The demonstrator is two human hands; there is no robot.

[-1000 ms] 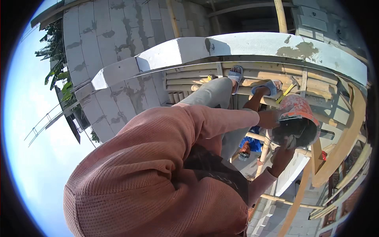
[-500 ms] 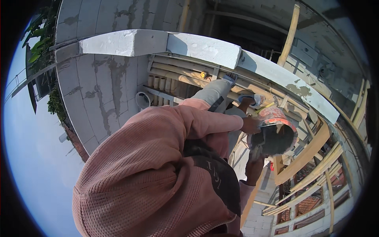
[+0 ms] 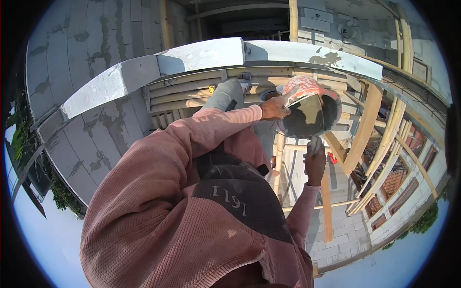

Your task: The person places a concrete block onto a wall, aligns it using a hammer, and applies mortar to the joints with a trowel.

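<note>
My left hand (image 3: pixel 275 108) clasps a red bucket (image 3: pixel 307 86), likely stiff, heavy and best held by its rim; my right hand (image 3: pixel 314 165) clutches a grey object (image 3: pixel 315 143).

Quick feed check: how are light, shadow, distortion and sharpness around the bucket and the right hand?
Head view: fisheye bend curves the pale block wall into an arc, and the corners are black; head view: sun catches the reddish bucket, shadow darkens part of its inside; head view: the grey tool in the right hand lacks clear detail.
</note>
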